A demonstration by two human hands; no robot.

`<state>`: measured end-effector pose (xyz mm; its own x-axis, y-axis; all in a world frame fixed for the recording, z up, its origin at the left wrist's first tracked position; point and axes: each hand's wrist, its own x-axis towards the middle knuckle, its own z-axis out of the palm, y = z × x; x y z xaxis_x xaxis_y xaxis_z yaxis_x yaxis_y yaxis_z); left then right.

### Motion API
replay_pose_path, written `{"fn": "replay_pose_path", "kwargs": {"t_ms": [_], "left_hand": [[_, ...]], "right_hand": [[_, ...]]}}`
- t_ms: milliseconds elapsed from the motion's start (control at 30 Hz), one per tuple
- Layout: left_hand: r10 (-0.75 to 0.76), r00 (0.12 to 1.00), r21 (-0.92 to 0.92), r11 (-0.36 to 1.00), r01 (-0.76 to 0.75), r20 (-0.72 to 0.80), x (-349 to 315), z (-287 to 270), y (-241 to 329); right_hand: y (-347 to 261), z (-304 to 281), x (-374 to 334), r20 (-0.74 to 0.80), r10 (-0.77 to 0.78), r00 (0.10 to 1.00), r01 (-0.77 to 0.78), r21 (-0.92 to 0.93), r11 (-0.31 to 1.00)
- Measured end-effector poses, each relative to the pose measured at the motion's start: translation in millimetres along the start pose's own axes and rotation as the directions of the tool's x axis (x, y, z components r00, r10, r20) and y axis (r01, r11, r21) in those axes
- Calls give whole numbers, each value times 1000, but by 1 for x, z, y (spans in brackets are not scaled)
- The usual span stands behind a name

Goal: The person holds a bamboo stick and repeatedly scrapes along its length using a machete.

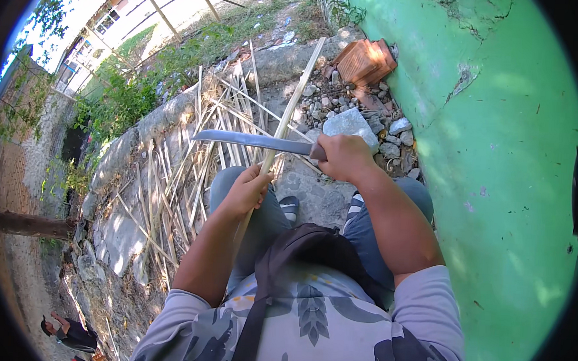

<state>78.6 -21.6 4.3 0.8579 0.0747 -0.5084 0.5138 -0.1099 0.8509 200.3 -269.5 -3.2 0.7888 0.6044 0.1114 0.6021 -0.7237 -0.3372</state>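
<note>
My left hand [247,193] is closed around a long pale strip, likely bamboo [297,94], which slants up and away to the right, its lower end passing beside my forearm. In my right hand [345,158] is the dark handle of a machete [255,140]. Its long blade points left and crosses the strip just above my left hand. The blade seems to touch the strip, but whether it cuts in I cannot tell. Many similar loose strips [166,188] lie heaped on the ground ahead and to the left.
A green wall [495,189] with cracked patches rises close on my right. Beside it are stacked orange roof tiles [366,61], a pale stone block [351,126] and loose rubble. Green plants [122,96] grow at the left. Another person [71,333] is at the lower left.
</note>
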Motion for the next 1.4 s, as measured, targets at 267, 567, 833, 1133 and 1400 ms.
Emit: {"fn": "replay_pose_path", "kwargs": {"t_ms": [267, 567, 833, 1133, 1400], "left_hand": [[241, 966, 153, 962, -225, -95, 18, 19, -21], [223, 975, 235, 948, -216, -4, 30, 10, -14], [213, 977, 235, 950, -207, -3, 28, -3, -23], [170, 985, 223, 961, -165, -4, 31, -13, -31], [189, 982, 233, 955, -184, 1, 31, -14, -32]], "right_hand": [[-18, -4, 11, 77, -37, 996, 37, 8, 999], [14, 13, 42, -29, 158, 987, -153, 144, 978], [-11, 22, 54, 113, 3, 994, -5, 15, 1000], [-25, 30, 59, 112, -11, 994, 12, -7, 1000], [-15, 28, 68, 28, 91, 995, -92, 35, 995]]}}
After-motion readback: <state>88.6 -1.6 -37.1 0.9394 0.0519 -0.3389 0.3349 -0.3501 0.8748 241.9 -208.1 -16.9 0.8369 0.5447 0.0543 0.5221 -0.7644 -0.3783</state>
